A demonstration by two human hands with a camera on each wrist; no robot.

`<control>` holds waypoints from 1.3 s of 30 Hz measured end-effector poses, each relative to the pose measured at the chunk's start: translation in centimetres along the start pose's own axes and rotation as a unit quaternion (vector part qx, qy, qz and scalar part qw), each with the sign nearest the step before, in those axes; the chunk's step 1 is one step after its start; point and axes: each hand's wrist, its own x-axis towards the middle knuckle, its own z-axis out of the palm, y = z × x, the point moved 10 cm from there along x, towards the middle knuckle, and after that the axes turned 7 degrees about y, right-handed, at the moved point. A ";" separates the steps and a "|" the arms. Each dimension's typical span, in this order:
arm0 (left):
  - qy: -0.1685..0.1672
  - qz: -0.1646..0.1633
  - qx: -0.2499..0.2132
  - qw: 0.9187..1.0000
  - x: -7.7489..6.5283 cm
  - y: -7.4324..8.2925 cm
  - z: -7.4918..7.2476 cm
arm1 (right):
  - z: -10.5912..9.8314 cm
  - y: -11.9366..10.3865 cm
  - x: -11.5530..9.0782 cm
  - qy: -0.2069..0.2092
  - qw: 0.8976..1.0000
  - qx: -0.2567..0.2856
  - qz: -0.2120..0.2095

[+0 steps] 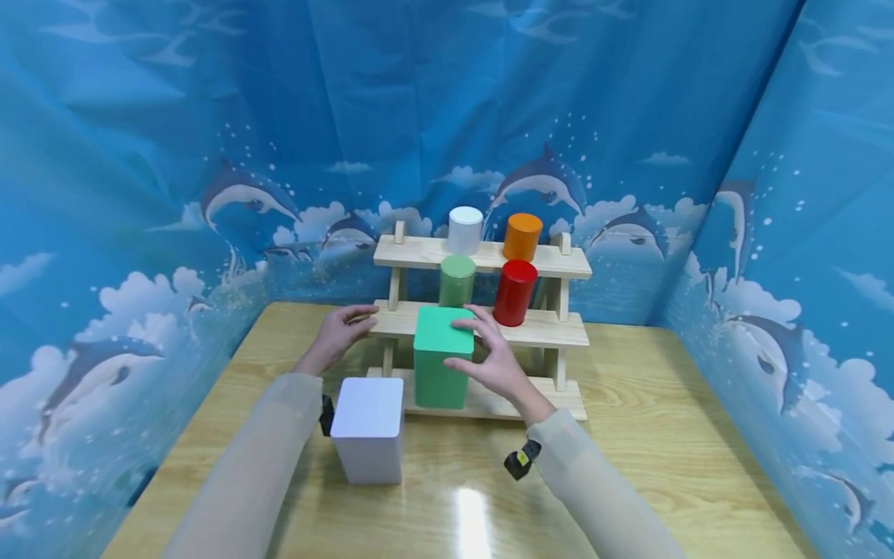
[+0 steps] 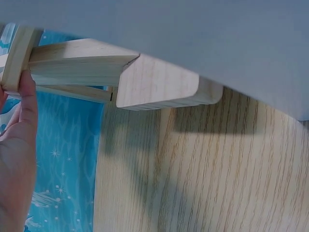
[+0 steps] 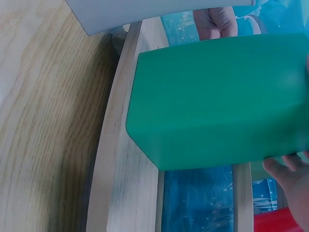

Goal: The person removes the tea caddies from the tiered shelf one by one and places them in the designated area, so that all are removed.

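- I have open room along the bottom shelf (image 1: 534, 400) right of the green block (image 1: 440, 376); the white block (image 1: 367, 450) crowds its near-left edge.
- Green block is upright over that shelf.
- My right hand (image 1: 499, 363), thumb spread, grips its top.
- My left hand (image 1: 338, 338) pinches the middle shelf's (image 1: 559, 330) left end.

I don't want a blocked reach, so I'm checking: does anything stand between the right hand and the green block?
Nothing visible does. The right hand touches the green block near its top. The white block is off to the left, nearer the camera, not between them.
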 end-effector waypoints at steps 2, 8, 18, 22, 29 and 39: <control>-0.001 -0.002 0.001 1.000 0.0 -0.1 0.0 | 0.0 -0.2 -0.1 0.002 1.000 0.002 -0.002; -0.001 -0.006 -0.002 1.000 0.0 -0.2 0.0 | -0.2 -0.7 -0.5 0.015 1.000 0.012 -0.023; 0.000 -0.010 0.007 1.000 -0.1 -0.1 0.3 | -1.5 -1.3 -2.2 0.057 0.997 0.000 -0.057; 0.001 -0.010 0.007 1.000 -0.2 0.0 0.1 | -1.9 -1.6 -2.8 0.068 0.996 -0.009 -0.063; 0.005 0.000 0.015 1.000 -0.1 0.0 -0.2 | -3.0 -2.2 -4.0 0.091 0.990 -0.038 -0.097; 0.001 -0.006 0.013 1.000 0.1 -0.2 -0.1 | -3.8 -2.8 -5.3 0.099 0.987 -0.074 -0.103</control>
